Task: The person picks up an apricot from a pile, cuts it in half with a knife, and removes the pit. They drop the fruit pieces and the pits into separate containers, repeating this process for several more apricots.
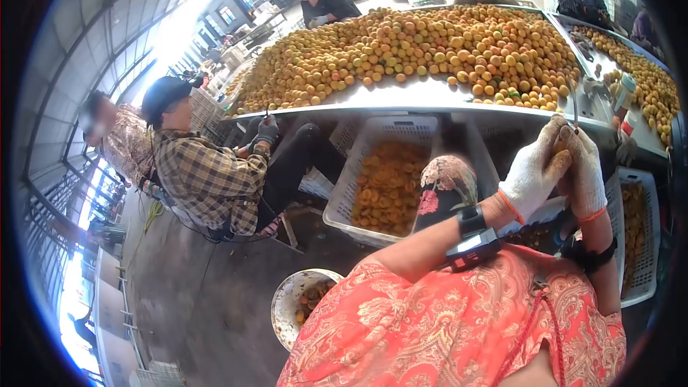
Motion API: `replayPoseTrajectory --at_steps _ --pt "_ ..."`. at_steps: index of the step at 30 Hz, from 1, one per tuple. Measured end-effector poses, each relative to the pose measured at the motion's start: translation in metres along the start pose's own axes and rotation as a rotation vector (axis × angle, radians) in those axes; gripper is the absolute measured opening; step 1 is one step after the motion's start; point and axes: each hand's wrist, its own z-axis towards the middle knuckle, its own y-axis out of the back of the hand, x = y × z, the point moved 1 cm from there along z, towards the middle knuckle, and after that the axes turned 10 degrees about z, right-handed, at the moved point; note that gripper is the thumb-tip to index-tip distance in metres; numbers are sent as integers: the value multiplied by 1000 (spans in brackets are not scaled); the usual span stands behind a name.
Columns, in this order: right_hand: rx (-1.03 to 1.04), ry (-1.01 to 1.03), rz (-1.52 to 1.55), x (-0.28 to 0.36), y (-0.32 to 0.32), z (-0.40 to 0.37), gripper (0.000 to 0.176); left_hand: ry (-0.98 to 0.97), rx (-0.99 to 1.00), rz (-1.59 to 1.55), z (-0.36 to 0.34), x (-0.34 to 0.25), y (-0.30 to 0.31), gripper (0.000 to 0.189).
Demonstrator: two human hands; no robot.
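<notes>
My left hand, in a white knit glove with an orange cuff, is closed at the table's near edge, fingers bent inward. Its fingertips are stained brown, and whatever they grip is hidden. Pressed up against it is my right hand, gloved the same way and also closed. A thin, dark pointed tool sticks up from between the hands, seemingly from the right one. Just beyond them, a large heap of orange-yellow apricots covers much of the metal table.
Under the table stands a white crate of apricot pieces, with another crate at right. A white bucket sits on the floor. A person in a plaid shirt sits at left; several others work around the tables. Bottles stand at right.
</notes>
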Motion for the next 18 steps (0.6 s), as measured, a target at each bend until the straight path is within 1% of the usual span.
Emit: replayPoseTrajectory --at_steps 1,2,5,6,8,9,10,11,12,13,14,15,16,17,18 --pt "142 -40 2 0 14 7 18 -3 -2 -18 0 -4 1 49" --pt "149 -32 4 -3 12 8 18 -12 -2 -13 0 -6 2 49" --pt "78 104 1 -7 0 11 16 0 -106 -146 0 -10 -1 44" --pt "83 106 4 -8 -2 11 16 -4 -108 -142 0 -10 -2 44" --pt "102 186 -105 -9 -4 11 17 98 -158 -372 0 -5 -4 43" --pt "110 188 -160 -11 -3 12 19 95 -160 -368 1 0 -5 43" --pt "114 188 -157 -10 -7 9 19 91 -188 -448 1 4 -5 42" --pt "103 234 -284 -7 -13 5 21 88 -218 -526 1 8 -4 41" --pt "93 281 -411 -6 -17 3 22 85 -223 -521 -1 4 -2 41" --pt "73 343 -450 -11 -17 3 25 157 -248 -563 -3 1 -1 39" --pt "80 343 -451 -12 -17 3 25 228 -272 -608 -5 -2 0 37" --pt "101 397 -543 -12 -19 3 25 226 -279 -609 -7 -5 2 37" --pt "121 450 -634 -14 -20 1 25 302 -300 -621 -10 -6 4 35" --pt "123 500 -627 -18 -22 1 25 378 -319 -633 -13 -9 6 32" --pt "126 495 -626 -19 -23 1 25 381 -324 -633 -15 -13 8 32"
